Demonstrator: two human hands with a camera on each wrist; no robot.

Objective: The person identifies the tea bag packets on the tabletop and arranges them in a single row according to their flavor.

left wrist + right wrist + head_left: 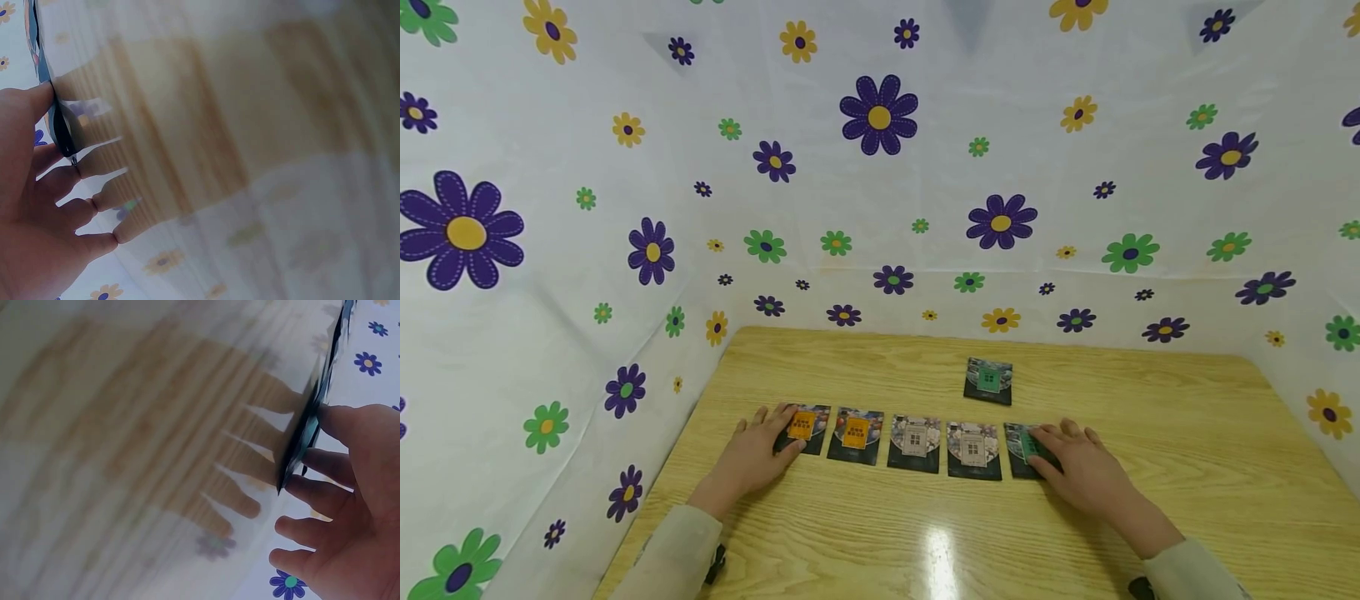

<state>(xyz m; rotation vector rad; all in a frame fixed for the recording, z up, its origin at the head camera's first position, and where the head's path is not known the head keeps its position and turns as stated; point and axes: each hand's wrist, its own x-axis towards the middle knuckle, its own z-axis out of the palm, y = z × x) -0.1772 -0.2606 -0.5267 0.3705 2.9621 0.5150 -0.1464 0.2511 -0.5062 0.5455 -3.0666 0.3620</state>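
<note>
Flat sachets with dark lower parts lie in a row on the table. At the left end, my left hand [758, 450] rests on a sachet with an orange label [803, 423], thumb and fingers spread at its left side. Another orange-labelled sachet [854, 437] lies beside it, followed by two pale-labelled sachets [913, 445]. The right end holds a green-labelled sachet [1021, 446], its right part covered by my right hand [1078, 468]. In the right wrist view, thumb and fingertips touch this sachet [306, 434], with the outer fingers on the tabletop.
A second green-labelled sachet [988, 382] lies behind the row, towards the back of the wooden table [865, 533]. Flower-patterned white cloth [820, 200] hangs along the back and both sides. The glossy tabletop reflects a light near the front.
</note>
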